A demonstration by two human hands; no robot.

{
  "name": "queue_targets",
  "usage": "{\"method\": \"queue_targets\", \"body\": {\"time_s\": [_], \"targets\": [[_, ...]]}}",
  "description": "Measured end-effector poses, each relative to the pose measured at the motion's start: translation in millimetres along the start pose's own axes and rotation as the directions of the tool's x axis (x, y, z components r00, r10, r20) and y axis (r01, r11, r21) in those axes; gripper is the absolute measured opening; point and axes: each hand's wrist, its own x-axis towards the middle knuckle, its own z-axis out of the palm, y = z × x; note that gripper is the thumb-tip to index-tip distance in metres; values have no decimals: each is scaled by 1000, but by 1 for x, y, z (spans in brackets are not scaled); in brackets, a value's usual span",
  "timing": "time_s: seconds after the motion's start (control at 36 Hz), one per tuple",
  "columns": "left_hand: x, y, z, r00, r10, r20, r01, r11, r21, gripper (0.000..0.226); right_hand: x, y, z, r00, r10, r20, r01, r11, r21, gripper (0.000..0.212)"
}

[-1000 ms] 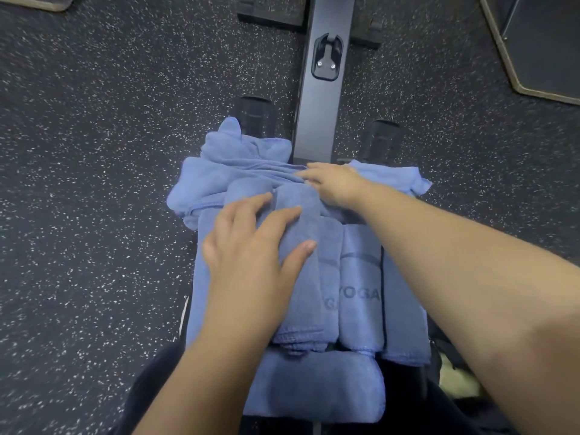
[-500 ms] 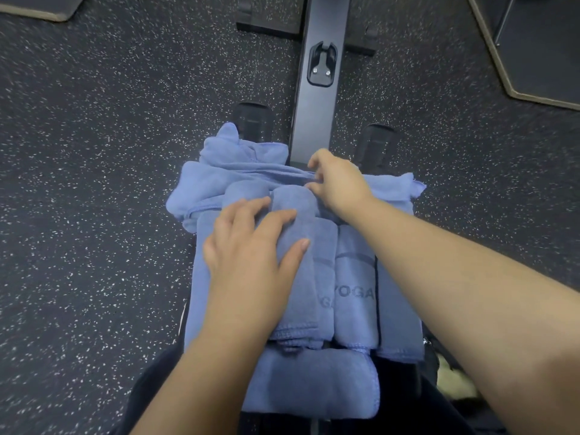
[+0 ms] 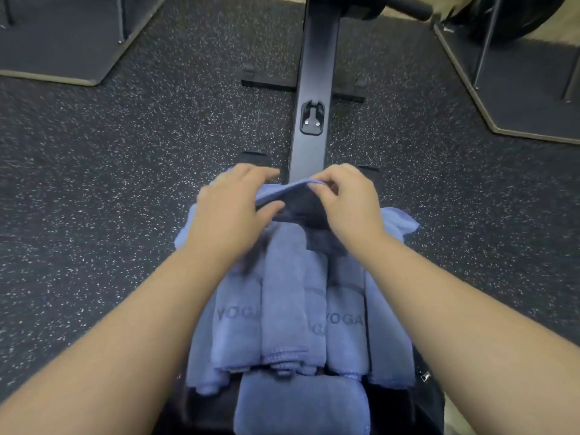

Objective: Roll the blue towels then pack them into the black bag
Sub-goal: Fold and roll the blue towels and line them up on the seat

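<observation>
Several blue towels printed YOGA lie folded lengthwise side by side in front of me (image 3: pixel 284 296). A rolled blue towel (image 3: pixel 301 406) sits nearest to me at the bottom. Both hands are at the far end of the pile. My left hand (image 3: pixel 232 208) and my right hand (image 3: pixel 348 199) each pinch the raised edge of a loose blue towel (image 3: pixel 282 190), lifted off the heap. The underside of that lifted edge is in dark shadow. I cannot make out a black bag with certainty; dark fabric (image 3: pixel 405 406) shows under the pile at the bottom right.
A black metal bench rail (image 3: pixel 314 89) with a latch runs away from the pile over speckled dark rubber floor (image 3: pixel 94 199). Dark raised platforms with pale edges sit at the top left (image 3: pixel 62 42) and top right (image 3: pixel 518 89).
My left hand left the folded towel and moved forward to the far end. Both hands now pinch and lift the loose towel's edge. The view has tilted further forward.
</observation>
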Motion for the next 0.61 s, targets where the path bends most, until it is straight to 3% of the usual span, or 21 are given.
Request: {"method": "queue_targets", "body": {"time_s": [0.11, 0.25, 0.39, 0.61], "targets": [[35, 1, 2, 993, 95, 70, -97, 995, 27, 43, 6, -10, -10, 999, -20, -30, 22, 998, 53, 7], [56, -1, 14, 983, 129, 132, -150, 974, 167, 18, 11, -17, -15, 998, -43, -52, 47, 995, 88, 6], [62, -15, 10, 995, 86, 57, -95, 976, 196, 15, 12, -18, -22, 997, -55, -50, 59, 996, 67, 7], [64, -24, -33, 998, -35, -56, 41, 995, 96, 21, 10, -17, -56, 994, 89, -64, -87, 996, 25, 12]]}}
